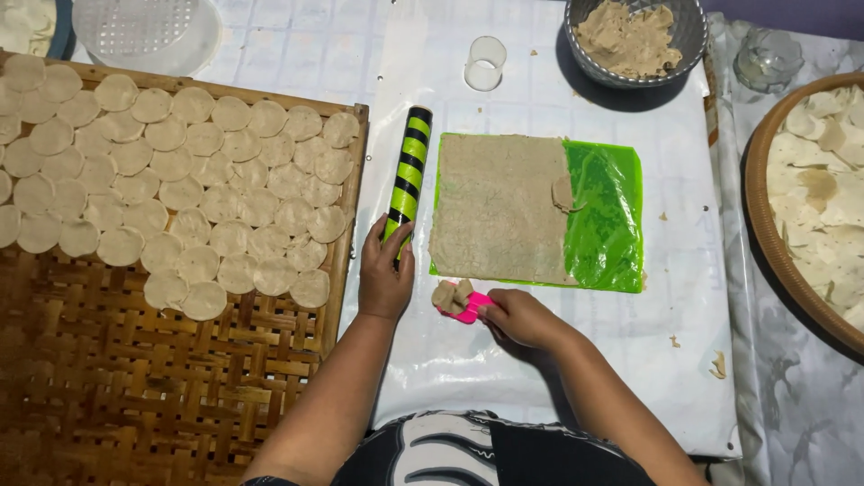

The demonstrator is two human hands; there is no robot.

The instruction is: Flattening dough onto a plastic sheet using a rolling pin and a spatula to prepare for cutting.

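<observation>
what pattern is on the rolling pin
Green and black diagonal stripes on the rolling pin, gripped by the left hand; the head view shows it.

Left hand (385,274) grips the near end of the green-and-black striped rolling pin (407,175), which lies on the white-covered desk (504,360). Right hand (520,317) pinches a pink scraper (468,306) carrying a lump of dough. Just beyond, a flat dough sheet (497,207) covers most of a green plastic sheet (607,216). To the left, a woven bamboo tray (135,387) holds rows of round dough discs (180,180).
</observation>
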